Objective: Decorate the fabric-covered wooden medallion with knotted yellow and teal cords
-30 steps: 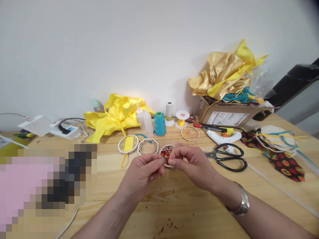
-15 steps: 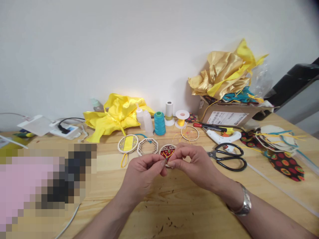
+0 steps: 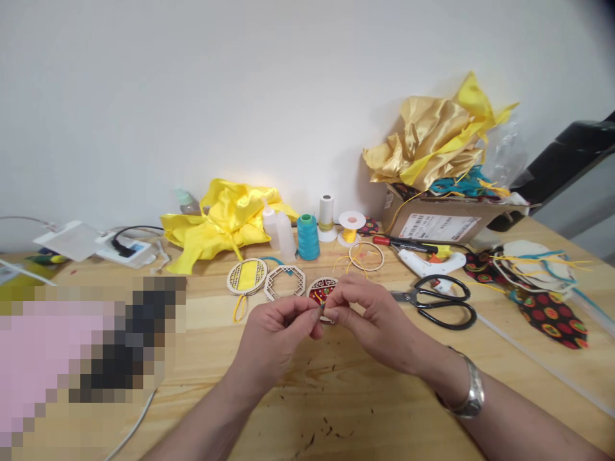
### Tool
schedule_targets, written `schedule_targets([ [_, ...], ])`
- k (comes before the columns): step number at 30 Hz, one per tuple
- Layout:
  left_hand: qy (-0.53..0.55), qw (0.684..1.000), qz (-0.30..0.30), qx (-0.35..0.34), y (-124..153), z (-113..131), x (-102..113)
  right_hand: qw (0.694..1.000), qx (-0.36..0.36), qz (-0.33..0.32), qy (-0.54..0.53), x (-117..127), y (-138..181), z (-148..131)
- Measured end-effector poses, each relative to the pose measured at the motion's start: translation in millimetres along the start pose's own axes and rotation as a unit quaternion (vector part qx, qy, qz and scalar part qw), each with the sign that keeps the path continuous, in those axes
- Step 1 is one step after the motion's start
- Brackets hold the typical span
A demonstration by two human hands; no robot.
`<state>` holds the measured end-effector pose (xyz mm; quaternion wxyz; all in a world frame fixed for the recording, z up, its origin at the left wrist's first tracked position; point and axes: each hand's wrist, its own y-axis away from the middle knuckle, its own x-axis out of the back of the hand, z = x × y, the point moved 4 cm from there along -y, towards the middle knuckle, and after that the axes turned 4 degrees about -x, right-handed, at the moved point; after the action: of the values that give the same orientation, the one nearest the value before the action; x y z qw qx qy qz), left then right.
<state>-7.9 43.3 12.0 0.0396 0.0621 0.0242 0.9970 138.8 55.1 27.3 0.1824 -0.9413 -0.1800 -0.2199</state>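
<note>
Over the wooden bench point(image 3: 202, 358), the left hand point(image 3: 276, 336) and right hand point(image 3: 379, 323) meet fingertip to fingertip, each closed in a tight pinch on the lower edge of a round wooden ornament point(image 3: 321, 291) filled with red patterned fabric. An octagonal wooden frame point(image 3: 285, 282) lies just beside the ornament, with black scissors point(image 3: 439, 301) to the right

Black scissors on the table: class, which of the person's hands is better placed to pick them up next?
Right, probably. The scissors lie just beyond the right hand, on its side; the left hand would have to cross over. Both hands pinch the red ornament now.
</note>
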Motion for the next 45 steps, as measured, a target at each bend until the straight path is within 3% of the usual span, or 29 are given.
schedule_targets([
  [18, -0.087, 0.995, -0.043, -0.039, -1.8, -2.4, 0.9, 0.994, 0.022, -0.100, 0.048, 4.7, 1.6, -5.6],
  [45, -0.073, 0.996, -0.031, -0.029, -1.5, -3.3, 3.8, 0.996, -0.013, -0.083, -0.041, 4.7, -1.1, -3.9],
])
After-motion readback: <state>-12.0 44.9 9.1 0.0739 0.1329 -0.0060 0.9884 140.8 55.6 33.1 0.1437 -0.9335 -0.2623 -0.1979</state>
